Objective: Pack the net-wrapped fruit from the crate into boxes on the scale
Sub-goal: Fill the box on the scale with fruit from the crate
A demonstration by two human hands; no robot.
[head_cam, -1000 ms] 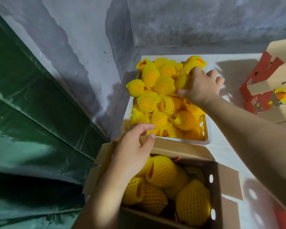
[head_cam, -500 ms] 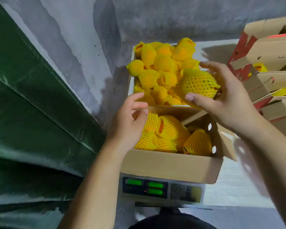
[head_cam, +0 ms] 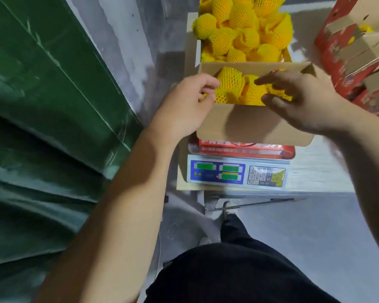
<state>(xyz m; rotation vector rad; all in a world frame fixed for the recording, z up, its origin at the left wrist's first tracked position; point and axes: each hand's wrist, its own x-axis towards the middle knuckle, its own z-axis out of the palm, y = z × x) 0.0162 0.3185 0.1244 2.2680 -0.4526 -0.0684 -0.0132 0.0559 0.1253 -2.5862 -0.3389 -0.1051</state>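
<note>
box (head_cam: 254,125) on scale (head_cam: 237,173): netted fruit (head_cam: 230,80) | crate (head_cam: 197,51) behind box: heaped fruit | left hand (head_cam: 184,108) curled on box's left rim | right hand (head_cam: 302,101) loosely open over fruit | bench (head_cam: 315,173); green tarp (head_cam: 42,106) left of box

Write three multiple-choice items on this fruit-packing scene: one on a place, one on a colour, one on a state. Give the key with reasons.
1. Where does the cardboard box stand?
A. on the floor
B. on the scale
C. inside the crate

2. What colour are the scale's lit displays?
A. green
B. red
C. white

3. What is the box's state?
A. taped shut
B. open and empty
C. open, holding net-wrapped fruit

Key: 1 B, the box sits on the platform above the keypad. 2 A, three panels glow green. 3 C, yellow netted fruit shows between the left hand and the right hand.
</note>
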